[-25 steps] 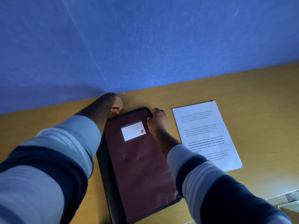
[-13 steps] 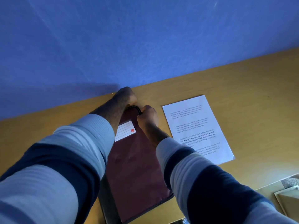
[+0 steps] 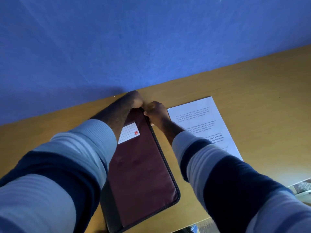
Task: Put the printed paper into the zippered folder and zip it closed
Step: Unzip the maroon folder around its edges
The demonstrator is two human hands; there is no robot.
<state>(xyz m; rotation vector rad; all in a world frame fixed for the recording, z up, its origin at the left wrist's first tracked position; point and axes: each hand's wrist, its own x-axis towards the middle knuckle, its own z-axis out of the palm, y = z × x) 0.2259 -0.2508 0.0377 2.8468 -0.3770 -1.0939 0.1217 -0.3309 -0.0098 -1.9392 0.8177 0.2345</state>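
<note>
A maroon zippered folder (image 3: 143,167) with a black edge and a white label lies flat on the wooden desk (image 3: 262,101). My left hand (image 3: 133,100) grips the folder's far corner with curled fingers. Right beside it, my right hand (image 3: 155,111) pinches at the folder's far right edge, where the zipper runs; the zipper pull itself is hidden by my fingers. The printed paper (image 3: 202,121) lies flat on the desk to the right of the folder, partly covered by my right sleeve.
A blue wall (image 3: 151,39) rises right behind the desk's far edge, close to my hands. At the lower right the desk ends and a patch of floor or another surface (image 3: 301,189) shows.
My hands have come closer together at the folder's far corner, the left one sliding right along the top edge. The camera view has shifted slightly.
</note>
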